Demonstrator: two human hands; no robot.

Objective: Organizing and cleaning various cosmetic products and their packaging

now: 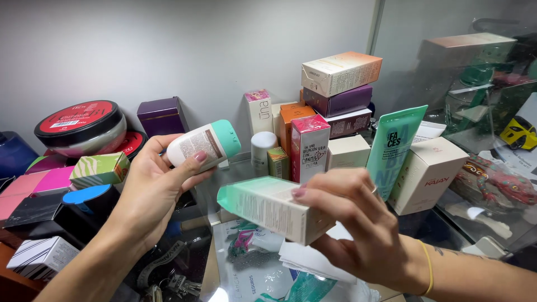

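My left hand holds a small white roll-on bottle with a teal cap, tilted on its side above the shelf. My right hand grips a pale green and white carton with one end flap open, held level just right of the bottle. The two items are close but apart. A thin yellow band circles my right wrist.
Many cosmetic boxes crowd the back: a stack of orange, purple and white cartons, a pink box, a teal tube, a white box. Round tins with red lids and coloured boxes stand left. Papers and keys lie below.
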